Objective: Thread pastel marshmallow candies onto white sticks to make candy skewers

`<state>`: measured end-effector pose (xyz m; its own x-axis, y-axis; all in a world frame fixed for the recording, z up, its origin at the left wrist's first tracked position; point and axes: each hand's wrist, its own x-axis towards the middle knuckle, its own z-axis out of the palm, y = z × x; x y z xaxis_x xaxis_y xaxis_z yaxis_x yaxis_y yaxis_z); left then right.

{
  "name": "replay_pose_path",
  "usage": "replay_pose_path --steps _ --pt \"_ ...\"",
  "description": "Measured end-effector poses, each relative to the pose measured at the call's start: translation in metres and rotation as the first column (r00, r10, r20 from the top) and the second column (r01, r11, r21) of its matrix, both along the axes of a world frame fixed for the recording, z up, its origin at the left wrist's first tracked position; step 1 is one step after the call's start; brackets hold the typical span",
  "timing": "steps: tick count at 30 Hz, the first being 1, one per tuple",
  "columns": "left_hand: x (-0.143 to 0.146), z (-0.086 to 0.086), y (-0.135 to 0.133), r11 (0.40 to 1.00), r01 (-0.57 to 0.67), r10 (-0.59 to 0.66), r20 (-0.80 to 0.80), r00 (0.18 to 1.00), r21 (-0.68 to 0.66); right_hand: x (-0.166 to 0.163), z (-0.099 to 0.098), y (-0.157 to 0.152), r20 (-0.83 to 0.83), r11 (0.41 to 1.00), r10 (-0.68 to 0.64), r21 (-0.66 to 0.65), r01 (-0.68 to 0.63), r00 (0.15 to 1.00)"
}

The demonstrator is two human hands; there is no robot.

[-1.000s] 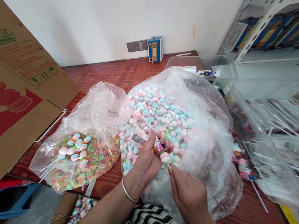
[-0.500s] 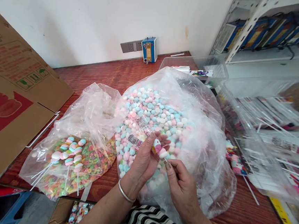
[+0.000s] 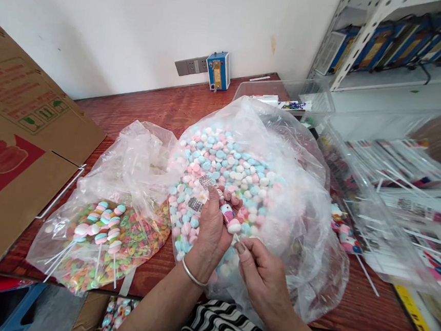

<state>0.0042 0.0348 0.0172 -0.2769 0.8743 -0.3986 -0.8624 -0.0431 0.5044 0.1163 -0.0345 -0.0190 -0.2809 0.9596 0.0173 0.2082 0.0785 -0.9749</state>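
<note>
My left hand (image 3: 215, 222) is closed around a marshmallow skewer (image 3: 227, 212) in a printed clear wrapper, with a white marshmallow showing at its lower end. Printed wrapper ends (image 3: 198, 199) stick out past the thumb. My right hand (image 3: 260, 267) pinches the stick just below that marshmallow. Under both hands lies a big clear bag (image 3: 221, 160) of pink, blue and white marshmallows. Left of it, several finished marshmallow skewers (image 3: 103, 222) rest on a second clear bag (image 3: 149, 144) holding colourful ring-shaped sweets.
A cardboard box (image 3: 35, 118) stands at the left. Clear plastic bins (image 3: 357, 193) with printed wrappers and white sticks are on the right, and another clear bin (image 3: 246, 88) is behind. A small blue device (image 3: 218, 71) stands by the wall sockets.
Both hands have shifted slightly left with the skewer. The fingers of my left hand have curled further around the wrapper.
</note>
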Motion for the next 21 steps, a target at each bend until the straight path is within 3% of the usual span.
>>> replay_pose_path --steps 2,4,6,7,9,11,12,13,15,17,18,19,21 --pt "0.001 -0.002 0.002 0.999 -0.034 0.032 -0.065 0.997 -0.037 -0.004 0.003 -0.002 -0.207 0.963 -0.002 -0.264 -0.054 0.978" --pt "0.001 -0.004 0.002 0.996 -0.057 0.046 -0.141 0.989 -0.073 -0.006 0.006 -0.001 -0.395 0.879 -0.038 -0.450 -0.157 0.918" --pt "0.003 -0.004 0.001 0.994 -0.064 0.044 -0.210 0.977 -0.092 -0.007 0.009 0.001 -0.484 0.815 -0.064 -0.529 -0.234 0.872" --pt "0.004 -0.004 0.000 0.993 -0.065 0.039 -0.246 0.969 -0.096 -0.006 0.010 0.003 -0.477 0.817 -0.054 -0.526 -0.236 0.877" --pt "0.008 -0.004 -0.002 0.993 -0.060 0.028 -0.294 0.955 -0.101 -0.004 0.008 0.008 -0.323 0.912 0.006 -0.387 -0.137 0.946" --pt "0.012 -0.002 -0.003 0.994 -0.054 0.023 -0.294 0.956 -0.096 0.000 0.003 0.012 0.005 1.000 0.001 -0.013 -0.001 1.000" --pt "0.013 0.000 -0.003 0.994 -0.050 0.023 -0.274 0.961 -0.092 0.002 0.000 0.013 0.181 0.976 -0.059 0.215 0.019 0.982" --pt "0.014 0.001 -0.003 0.994 -0.054 0.029 -0.251 0.968 -0.093 0.004 -0.003 0.014 0.323 0.910 -0.149 0.414 0.002 0.935" --pt "0.013 0.002 -0.002 0.991 -0.071 0.046 -0.207 0.977 -0.115 0.007 -0.009 0.015 0.469 0.753 -0.326 0.654 -0.075 0.821" --pt "0.011 0.003 -0.002 0.987 -0.070 0.046 -0.161 0.986 -0.143 0.010 -0.013 0.016 0.506 0.670 -0.408 0.732 -0.128 0.760" --pt "0.010 0.003 -0.002 0.987 -0.057 0.037 -0.134 0.990 -0.149 0.011 -0.014 0.016 0.499 0.668 -0.408 0.734 -0.122 0.765" --pt "0.009 0.002 -0.002 0.989 -0.039 0.024 -0.104 0.994 -0.143 0.011 -0.014 0.016 0.476 0.700 -0.372 0.708 -0.096 0.797" --pt "0.006 0.000 -0.003 0.996 0.008 -0.012 -0.043 0.999 -0.093 0.012 -0.012 0.016 0.346 0.852 -0.209 0.524 -0.003 0.915"
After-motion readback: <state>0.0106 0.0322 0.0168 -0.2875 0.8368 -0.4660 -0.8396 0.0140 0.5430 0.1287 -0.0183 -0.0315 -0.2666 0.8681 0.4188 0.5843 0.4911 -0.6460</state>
